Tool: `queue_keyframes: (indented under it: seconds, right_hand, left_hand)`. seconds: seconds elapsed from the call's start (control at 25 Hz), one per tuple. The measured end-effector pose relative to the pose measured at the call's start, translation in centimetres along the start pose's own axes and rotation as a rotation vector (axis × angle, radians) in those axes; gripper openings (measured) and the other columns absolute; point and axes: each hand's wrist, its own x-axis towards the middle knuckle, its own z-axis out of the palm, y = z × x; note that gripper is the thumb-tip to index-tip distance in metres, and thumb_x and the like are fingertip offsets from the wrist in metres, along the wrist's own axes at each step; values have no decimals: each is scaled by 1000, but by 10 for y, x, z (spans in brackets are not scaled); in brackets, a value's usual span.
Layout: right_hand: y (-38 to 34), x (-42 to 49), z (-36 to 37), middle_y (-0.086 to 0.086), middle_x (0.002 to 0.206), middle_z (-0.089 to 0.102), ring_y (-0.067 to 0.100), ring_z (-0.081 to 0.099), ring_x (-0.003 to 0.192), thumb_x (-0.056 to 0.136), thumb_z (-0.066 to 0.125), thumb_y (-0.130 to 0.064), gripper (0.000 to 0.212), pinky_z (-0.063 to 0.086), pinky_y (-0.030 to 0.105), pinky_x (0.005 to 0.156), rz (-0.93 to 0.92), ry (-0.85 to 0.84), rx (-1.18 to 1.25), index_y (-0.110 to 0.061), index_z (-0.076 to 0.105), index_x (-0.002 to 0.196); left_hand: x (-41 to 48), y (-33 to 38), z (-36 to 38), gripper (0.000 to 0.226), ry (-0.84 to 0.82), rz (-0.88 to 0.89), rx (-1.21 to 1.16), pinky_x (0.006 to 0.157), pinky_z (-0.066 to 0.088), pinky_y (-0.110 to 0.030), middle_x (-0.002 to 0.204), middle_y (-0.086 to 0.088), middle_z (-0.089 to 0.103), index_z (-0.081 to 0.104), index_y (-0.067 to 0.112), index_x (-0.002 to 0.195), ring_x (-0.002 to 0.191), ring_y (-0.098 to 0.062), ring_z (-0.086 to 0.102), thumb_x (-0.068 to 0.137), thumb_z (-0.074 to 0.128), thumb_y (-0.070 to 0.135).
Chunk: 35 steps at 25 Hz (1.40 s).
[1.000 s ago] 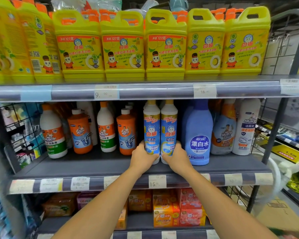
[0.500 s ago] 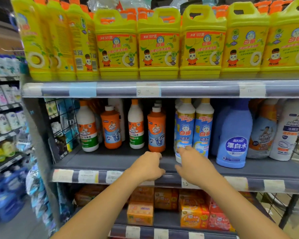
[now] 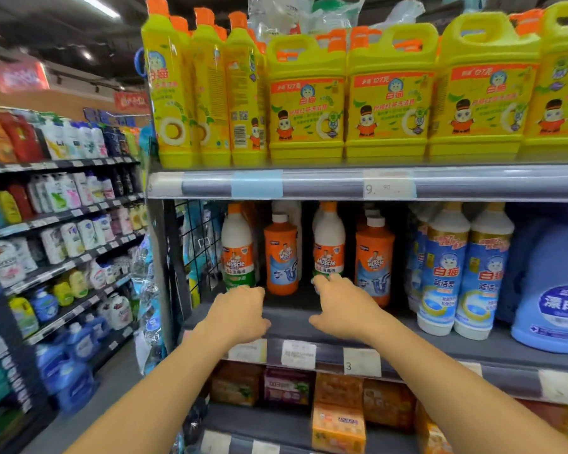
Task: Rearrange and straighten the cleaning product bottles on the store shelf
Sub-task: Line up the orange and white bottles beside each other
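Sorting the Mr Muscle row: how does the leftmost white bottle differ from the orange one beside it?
The white bottle has an orange cap, the orange bottle a white one. The white bottle is taller than the orange bottle. Its label ends in a green band; the orange bottle's shows a pipe on blue. Both stand upright.

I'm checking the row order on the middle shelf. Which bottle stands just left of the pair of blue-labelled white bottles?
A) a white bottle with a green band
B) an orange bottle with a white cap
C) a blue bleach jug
B: the orange bottle with a white cap stands directly beside the pair of blue-labelled bottles, while the blue bleach jug is on their other side.
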Motion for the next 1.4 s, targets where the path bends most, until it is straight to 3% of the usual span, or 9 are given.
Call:
queue_keyframes:
  seconds: [0.2, 0.32, 0.44, 0.56, 0.64, 0.76, 1.12, 1.28, 1.4]
  right_hand:
    - [-30, 52, 6, 10, 116, 62, 30, 61, 103, 76, 70, -37, 56, 55, 41, 85, 72, 7, 164, -11, 52, 122]
    - [-43, 89, 17, 15, 121, 61, 33, 58, 112, 82, 66, -37, 47, 49, 41, 97, 110, -14, 254, -13, 56, 121]
    - [-47, 121, 31, 16, 145, 40, 37, 42, 131, 77, 71, -47, 88, 38, 45, 108, 370, 20, 426, -14, 27, 146]
    - [-49, 141, 48, 16, 143, 42, 35, 46, 128, 65, 82, -45, 104, 44, 46, 102, 495, 195, 620, -10, 25, 144]
    - [-50, 149, 59, 16, 140, 47, 36, 50, 125, 64, 82, -45, 101, 46, 47, 100, 528, 248, 699, -8, 29, 140]
    - [-51, 155, 71, 16, 137, 49, 36, 52, 123, 63, 83, -44, 97, 47, 49, 98, 561, 311, 785, -8, 31, 137]
    - [-47, 145, 72, 12, 125, 61, 31, 63, 109, 64, 83, -39, 77, 51, 35, 83, 505, 395, 807, -10, 43, 124]
    - [-36, 106, 57, 6, 99, 70, 26, 69, 89, 59, 80, -40, 59, 58, 34, 76, 447, 470, 877, -14, 53, 104]
    - [-17, 70, 38, 2, 90, 70, 21, 68, 86, 59, 81, -34, 45, 52, 27, 71, 403, 621, 820, -20, 55, 93]
  left_hand:
    - [26, -32, -6, 67, 91, -127, 102, 86, 48, -44, 119, -10, 60, 50, 15, 121, 111, -33, 56, 73, 63, 60]
    - [48, -45, -5, 72, 100, -222, -16, 85, 53, -45, 111, -12, 63, 58, 10, 109, 105, -35, 59, 64, 69, 65]
    - [69, -52, 0, 68, 73, -242, -127, 82, 55, -39, 104, -14, 67, 65, 7, 104, 97, -34, 62, 66, 68, 64]
    - [87, -57, 12, 72, 50, -264, -318, 91, 52, -35, 121, -14, 63, 53, 9, 127, 109, -34, 60, 73, 68, 53]
    - [96, -57, 21, 75, 113, -266, -583, 98, 47, -35, 133, -14, 56, 40, 8, 137, 119, -35, 55, 78, 71, 42]
    - [104, -55, 30, 76, 391, -300, -943, 94, 46, -37, 133, -17, 56, 35, 10, 136, 117, -36, 56, 75, 77, 24]
    - [126, -54, 44, 79, 443, -423, -981, 89, 52, -44, 122, -19, 61, 44, 9, 127, 108, -39, 61, 63, 85, 29]
    - [128, -55, 44, 61, 478, -414, -1022, 81, 53, -39, 114, -20, 67, 58, 8, 112, 100, -37, 65, 61, 86, 27]
    - [121, -54, 43, 54, 511, -361, -1128, 80, 51, -38, 111, -18, 68, 61, 15, 105, 94, -32, 65, 60, 88, 20]
